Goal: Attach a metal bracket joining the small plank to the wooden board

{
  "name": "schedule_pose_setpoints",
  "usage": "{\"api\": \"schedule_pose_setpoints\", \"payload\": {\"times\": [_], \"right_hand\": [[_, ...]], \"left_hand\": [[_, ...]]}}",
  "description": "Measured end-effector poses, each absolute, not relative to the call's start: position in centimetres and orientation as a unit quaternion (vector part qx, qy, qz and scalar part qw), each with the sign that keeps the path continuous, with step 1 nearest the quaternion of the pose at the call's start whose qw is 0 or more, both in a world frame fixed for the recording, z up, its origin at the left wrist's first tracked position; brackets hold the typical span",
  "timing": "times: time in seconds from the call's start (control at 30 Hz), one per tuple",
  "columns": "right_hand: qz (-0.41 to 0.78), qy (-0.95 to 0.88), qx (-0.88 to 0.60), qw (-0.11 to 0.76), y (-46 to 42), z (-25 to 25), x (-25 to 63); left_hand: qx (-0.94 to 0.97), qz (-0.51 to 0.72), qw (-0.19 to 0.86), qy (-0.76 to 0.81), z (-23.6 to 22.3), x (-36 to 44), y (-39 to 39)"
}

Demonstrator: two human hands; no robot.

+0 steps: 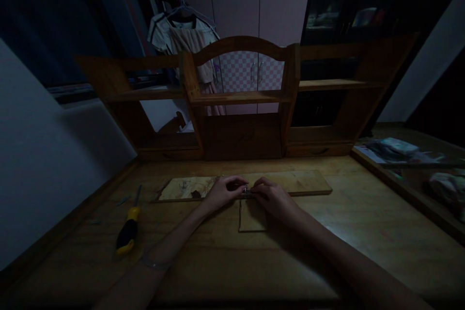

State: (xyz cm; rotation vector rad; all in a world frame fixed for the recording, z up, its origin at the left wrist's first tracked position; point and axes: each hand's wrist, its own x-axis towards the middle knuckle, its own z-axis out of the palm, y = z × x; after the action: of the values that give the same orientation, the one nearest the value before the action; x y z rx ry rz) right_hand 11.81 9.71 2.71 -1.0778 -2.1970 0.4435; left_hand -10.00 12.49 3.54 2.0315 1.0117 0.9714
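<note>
My left hand (225, 191) and my right hand (271, 196) meet at the middle of a long wooden board (305, 182) lying flat on the desk. Between their fingertips is a small shiny metal piece (246, 191), too dim and small to tell its exact kind. It sits where the long board meets a short square board (252, 218), which lies on the near side. Both hands are closed in a pinch at the metal piece. The long board's left part has a torn, stained surface. To the left lies a screwdriver (128, 230) with a yellow and black handle.
A wooden shelf unit (243, 99) stands along the back of the desk (203, 261). Small thin pieces (124, 200) lie near the screwdriver tip. A white wall (54, 164) borders the left. Plastic-wrapped items (399, 147) lie on a lower surface at right.
</note>
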Motion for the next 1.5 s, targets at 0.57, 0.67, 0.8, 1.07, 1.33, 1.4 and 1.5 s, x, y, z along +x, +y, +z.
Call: {"api": "schedule_pose_setpoints", "payload": {"times": [0.57, 0.67, 0.8, 1.07, 1.33, 1.4, 1.5], "right_hand": [[0.166, -0.833, -0.407, 0.337, 9.7, 2.5, 11.7], [0.159, -0.835, -0.404, 0.338, 9.7, 2.5, 11.7], [0.167, -0.837, -0.402, 0.332, 9.5, 2.5, 11.8], [0.166, -0.835, -0.403, 0.337, 9.5, 2.4, 11.8], [0.173, -0.827, -0.384, 0.374, 9.2, 3.1, 11.7], [0.152, -0.816, -0.392, 0.397, 9.3, 3.4, 12.1], [0.105, -0.807, -0.398, 0.423, 9.8, 3.6, 12.9]], "left_hand": [[0.834, 0.352, 0.240, 0.350, 3.4, -10.1, 12.7], [0.838, 0.358, 0.240, 0.335, 3.1, -10.3, 12.9], [0.847, 0.351, 0.244, 0.316, 2.9, -10.4, 12.9], [0.845, 0.344, 0.229, 0.338, 3.2, -10.1, 12.5], [0.848, 0.340, 0.232, 0.334, 3.1, -10.1, 12.8], [0.848, 0.344, 0.231, 0.329, 3.1, -10.1, 13.0], [0.844, 0.357, 0.239, 0.321, 3.0, -10.1, 13.2]]}}
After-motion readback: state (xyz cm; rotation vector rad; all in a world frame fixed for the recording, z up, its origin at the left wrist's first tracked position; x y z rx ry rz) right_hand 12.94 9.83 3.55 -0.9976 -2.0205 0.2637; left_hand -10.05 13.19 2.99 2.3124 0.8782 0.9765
